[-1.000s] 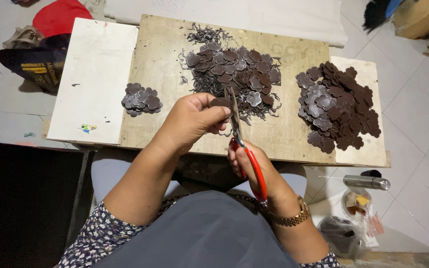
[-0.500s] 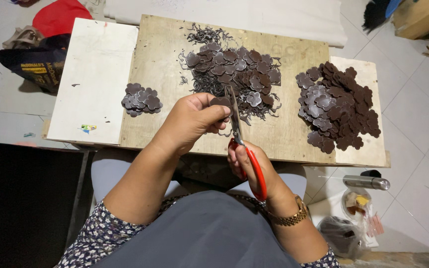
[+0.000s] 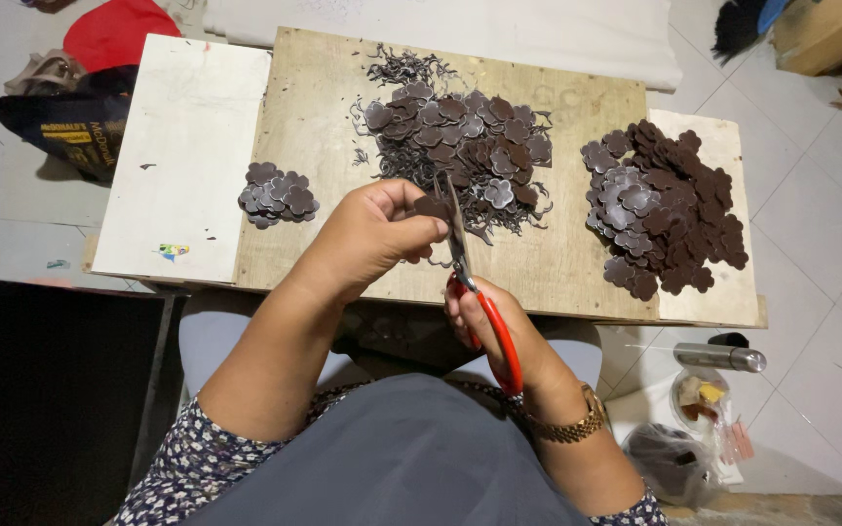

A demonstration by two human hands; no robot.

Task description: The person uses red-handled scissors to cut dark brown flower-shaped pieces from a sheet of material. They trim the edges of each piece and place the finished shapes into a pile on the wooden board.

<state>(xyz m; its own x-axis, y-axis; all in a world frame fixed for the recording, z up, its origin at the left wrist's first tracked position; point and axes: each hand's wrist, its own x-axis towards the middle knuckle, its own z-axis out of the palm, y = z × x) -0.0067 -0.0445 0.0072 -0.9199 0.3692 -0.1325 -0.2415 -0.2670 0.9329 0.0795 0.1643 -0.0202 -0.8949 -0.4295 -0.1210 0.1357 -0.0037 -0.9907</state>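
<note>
1. A small dark-brown flower-shaped cut-out of thin sheet material (image 3: 431,206) sits pinched in the left hand's fingertips, just above the near edge of the surface and touching the scissor blades.
2. The piece looks light, thin and bendable, so it would likely flop if held by one lobe; a pinch across the body, near the cutting line, seems the steadiest hold.
3. The left hand (image 3: 367,239) is closed around that piece, thumb and fingers clamped on it.
4. The right hand (image 3: 494,326), at 5 o'clock from the piece, grips the red-handled metal scissors (image 3: 475,292), fingers through the loops; the blades point up to 12 o'clock and look nearly closed.
5. At 12 o'clock lies a heap of like brown cut-outs mixed with curly trimmings (image 3: 455,136) on the pale plywood surface (image 3: 567,263).
6. At 3 o'clock is a larger pile of brown cut-outs (image 3: 665,209); at 9 o'clock a small stack of them (image 3: 278,193) lies beside a white board (image 3: 187,146).
7. A gold wristwatch (image 3: 577,421) circles the right wrist.
</note>
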